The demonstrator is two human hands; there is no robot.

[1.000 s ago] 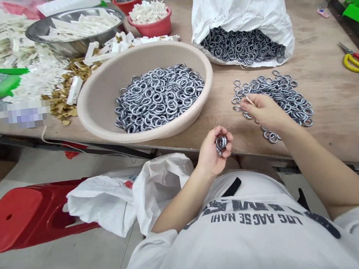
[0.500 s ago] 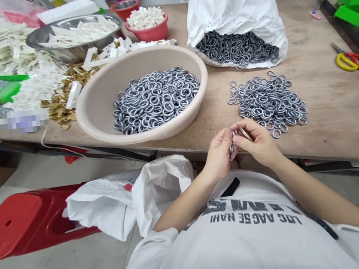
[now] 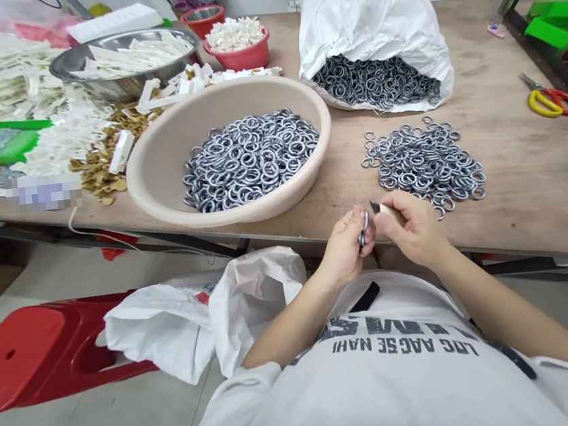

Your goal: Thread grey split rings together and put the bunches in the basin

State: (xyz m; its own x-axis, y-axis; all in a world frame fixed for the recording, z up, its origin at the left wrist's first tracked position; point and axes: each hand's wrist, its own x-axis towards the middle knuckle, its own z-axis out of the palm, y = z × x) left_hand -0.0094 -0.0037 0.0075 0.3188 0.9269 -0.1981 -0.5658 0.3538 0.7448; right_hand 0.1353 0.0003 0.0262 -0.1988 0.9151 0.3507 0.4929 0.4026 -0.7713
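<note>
My left hand [image 3: 346, 250] is closed around grey rings [image 3: 364, 224], which stick out between thumb and fingers; how many it holds is hidden. Just to its right, my right hand [image 3: 417, 232] grips a small knife [image 3: 389, 213] with a pale handle and a short dark blade pointing toward the left hand. A narrow gap separates the two hands at the table's front edge. A loose pile of grey rings [image 3: 427, 162] lies right behind the right hand. More of these rings fill part of the beige basin [image 3: 157, 179] on the left.
Behind the pile, a white sack [image 3: 369, 18] lies with its mouth open, full of darker rings. Scissors [image 3: 552, 100] rest at the right. White strips, brown pieces [image 3: 99, 172] and a steel bowl [image 3: 120, 84] crowd the left. A red stool [image 3: 17, 353] stands below.
My hands have moved slightly apart. The knife's dark blade now shows clear of the rings, and the ring in my left hand is more exposed. The view has shifted a little.
</note>
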